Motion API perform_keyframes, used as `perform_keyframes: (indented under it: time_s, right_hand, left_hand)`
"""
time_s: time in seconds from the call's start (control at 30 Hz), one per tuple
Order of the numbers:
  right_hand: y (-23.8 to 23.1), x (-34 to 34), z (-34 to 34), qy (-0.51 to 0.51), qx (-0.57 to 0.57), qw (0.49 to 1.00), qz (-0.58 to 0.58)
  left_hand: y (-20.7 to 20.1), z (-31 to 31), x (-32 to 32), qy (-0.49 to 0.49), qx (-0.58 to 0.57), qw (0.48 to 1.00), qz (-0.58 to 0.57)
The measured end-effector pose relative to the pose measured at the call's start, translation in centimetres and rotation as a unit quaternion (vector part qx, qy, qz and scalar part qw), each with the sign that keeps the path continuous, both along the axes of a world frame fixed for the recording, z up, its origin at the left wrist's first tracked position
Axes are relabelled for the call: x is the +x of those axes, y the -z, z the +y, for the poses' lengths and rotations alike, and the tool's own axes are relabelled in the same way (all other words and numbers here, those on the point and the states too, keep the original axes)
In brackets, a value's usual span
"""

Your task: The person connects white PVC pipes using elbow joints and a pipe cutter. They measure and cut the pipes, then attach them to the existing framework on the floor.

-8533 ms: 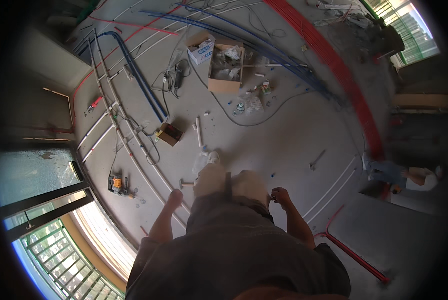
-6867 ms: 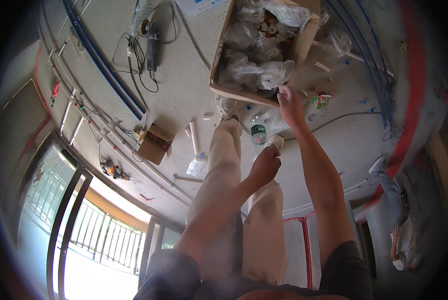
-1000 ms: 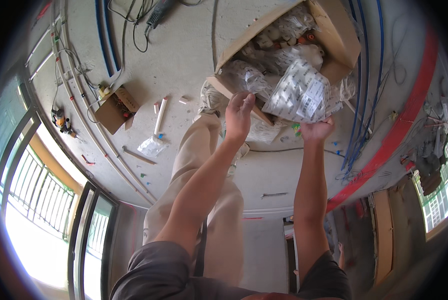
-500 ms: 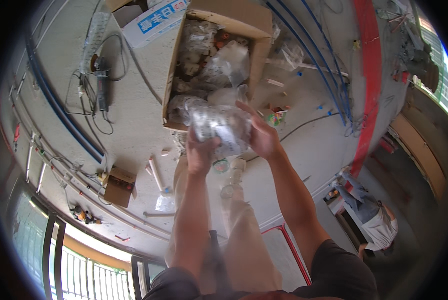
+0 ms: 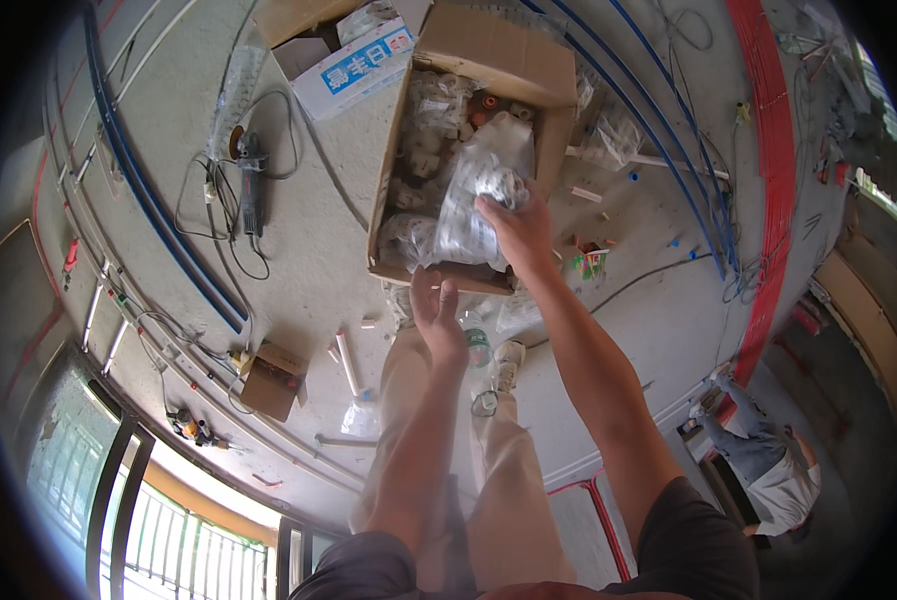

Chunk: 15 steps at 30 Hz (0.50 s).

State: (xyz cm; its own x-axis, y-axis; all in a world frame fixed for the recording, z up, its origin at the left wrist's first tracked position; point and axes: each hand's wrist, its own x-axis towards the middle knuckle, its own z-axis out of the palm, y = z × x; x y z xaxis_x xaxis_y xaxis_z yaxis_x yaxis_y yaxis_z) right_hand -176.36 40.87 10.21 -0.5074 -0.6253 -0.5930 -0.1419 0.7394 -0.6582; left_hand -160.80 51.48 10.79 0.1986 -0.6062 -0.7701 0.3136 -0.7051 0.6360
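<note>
My right hand (image 5: 522, 232) grips a clear plastic bag (image 5: 466, 218) of whitish pieces by its right side, fingers closed on the plastic. The bag is over the near part of an open cardboard box (image 5: 501, 48). Inside the box are more clear bags of white fittings (image 5: 427, 152) and a few orange pieces (image 5: 489, 102). Just off the box's near edge, my left hand (image 5: 437, 312) is empty, palm turned up and fingers apart. Below it, a clear bottle with a green label (image 5: 479, 347) shows between my legs.
An angle grinder (image 5: 253, 190) with its cable lies on the left. Blue pipes (image 5: 149, 200) and white pipes run along the floor. A small cardboard box (image 5: 274, 382) is at lower left. Red lines (image 5: 771, 120) cross the right side, where another person (image 5: 784, 480) bends low.
My hands held a clear bag together in front of the box. Now the left hand has let go and lowered, while the right holds a bag over the box.
</note>
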Motion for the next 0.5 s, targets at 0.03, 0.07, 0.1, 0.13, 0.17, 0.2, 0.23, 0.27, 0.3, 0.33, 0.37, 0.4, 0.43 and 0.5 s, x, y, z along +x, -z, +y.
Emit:
perform_keyframes:
  time_s: [0.03, 0.07, 0.1, 0.13, 0.17, 0.2, 0.23, 0.27, 0.3, 0.33, 0.37, 0.4, 0.43, 0.5]
  right_hand:
    - [1.0, 0.3, -1.1, -0.01, 0.012, 0.999, 0.031]
    - [1.8, 0.6, -2.1, -0.038, -0.004, 0.999, 0.032]
    - [2.7, 1.0, -3.1, -0.067, -0.02, 0.997, 0.033]
    - [3.4, 1.2, -4.1, -0.095, -0.036, 0.994, 0.034]
    - [4.1, 1.1, -5.3, -0.136, -0.036, 0.989, 0.055]
    - [4.7, 0.8, -6.4, -0.174, -0.037, 0.981, 0.077]
    - [5.2, 0.3, -7.2, -0.206, -0.011, 0.974, 0.09]
    - [5.0, -2.4, -8.0, -0.183, -0.028, 0.98, 0.076]
    - [5.3, -4.2, -8.9, -0.128, -0.073, 0.97, 0.192]
    - [5.7, -6.4, -10.0, -0.081, -0.148, 0.939, 0.3]
    - [6.0, -8.6, -10.7, -0.076, -0.092, 0.938, 0.325]
    - [6.2, -10.5, -10.9, -0.075, -0.053, 0.933, 0.349]
    - [6.5, -11.5, -10.4, -0.1, -0.004, 0.943, 0.318]
    - [7.4, -12.9, -9.6, -0.144, 0.116, 0.952, 0.242]
  left_hand:
    - [0.2, 0.2, 0.1, 0.007, 0.007, 1.0, -0.026]
    - [0.5, 0.3, 0.1, 0.012, 0.015, 0.998, -0.054]
    - [0.5, 0.3, 0.1, 0.016, 0.02, 0.996, -0.084]
    - [0.6, 0.3, 0.3, 0.024, 0.022, 0.994, -0.108]
    - [0.6, 0.1, 0.4, 0.034, 0.019, 0.99, -0.133]
    - [0.6, -0.2, 0.7, 0.054, 0.051, 0.985, -0.156]
    - [0.7, -0.8, 1.0, 0.085, -0.014, 0.968, -0.235]
    - [0.8, -1.6, 1.7, 0.125, -0.042, 0.941, -0.312]
    - [1.0, -2.6, 2.3, 0.158, -0.074, 0.905, -0.387]
    - [1.5, -3.9, 3.5, 0.22, -0.103, 0.852, -0.464]
    - [2.0, -5.3, 4.3, 0.256, -0.084, 0.832, -0.486]
    - [2.9, -6.8, 5.1, 0.292, -0.065, 0.808, -0.508]
    - [4.1, -8.6, 5.9, 0.312, -0.085, 0.776, -0.542]
    - [6.6, -12.0, 7.7, 0.39, -0.047, 0.797, -0.459]
